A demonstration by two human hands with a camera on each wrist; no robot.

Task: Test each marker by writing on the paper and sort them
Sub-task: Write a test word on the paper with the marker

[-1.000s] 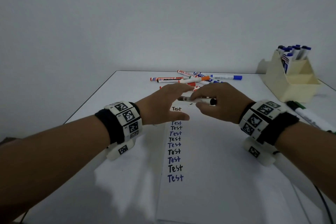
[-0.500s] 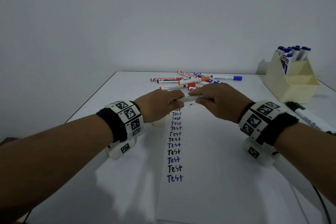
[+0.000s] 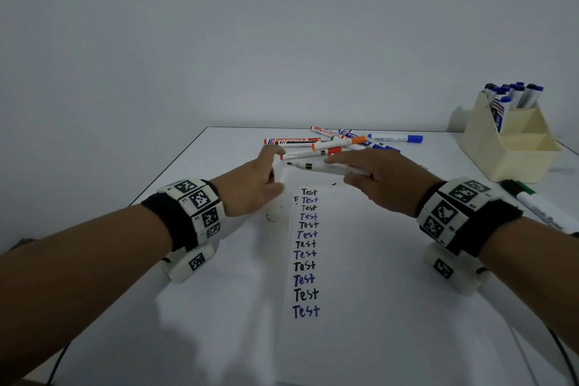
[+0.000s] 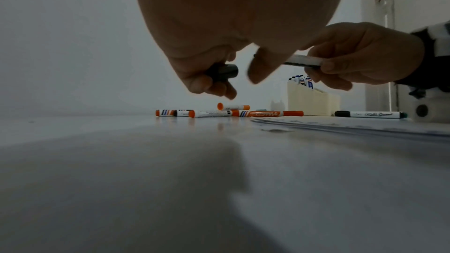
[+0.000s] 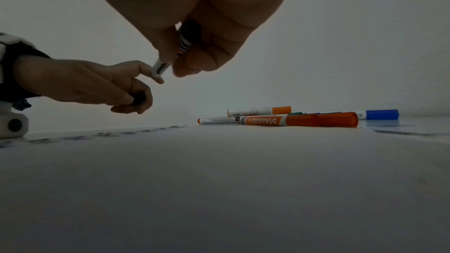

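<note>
My right hand (image 3: pixel 376 177) holds an uncapped white marker (image 3: pixel 326 168) level above the top of the paper (image 3: pixel 360 260), its black tip pointing left. In the right wrist view the same marker (image 5: pixel 161 66) runs between thumb and fingers. My left hand (image 3: pixel 260 180) is just left of the tip and curls round the black cap (image 4: pixel 222 71). A column of black and blue "Test" words (image 3: pixel 305 247) runs down the paper. Loose orange, red and blue markers (image 3: pixel 332 144) lie in a heap beyond both hands.
A cream organizer (image 3: pixel 513 141) at the far right holds several blue-capped markers (image 3: pixel 513 95) in its back compartment. A green-capped marker (image 3: pixel 539 204) lies on the table in front of it. The table's left edge (image 3: pixel 169 166) runs diagonally near my left wrist.
The hands were together on the capped marker; now the left hand has drawn away to the left with the cap, baring the black tip. The right hand keeps the barrel.
</note>
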